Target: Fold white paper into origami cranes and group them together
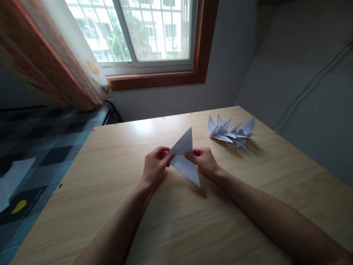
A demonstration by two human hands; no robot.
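A folded sheet of white paper (183, 162) is held just above the wooden table, with one sharp point upward and another toward me at the lower right. My left hand (156, 163) pinches its left corner, thumb on top and fingers beneath. On the opposite side, my right hand (204, 160) grips the edge near the middle, its thumb also lying on the paper. The fingers under the sheet are partly hidden. Beyond my right hand lies a pile of folded white paper pieces (231, 131) with pointed tips.
The light wooden table (110, 176) has small dark holes along its edges. To its left is a checked cloth surface (55, 147) bearing white paper sheets (18, 176). A window (157, 33) and an orange-patterned curtain (52, 51) stand behind; a cable (306, 92) runs along the right wall.
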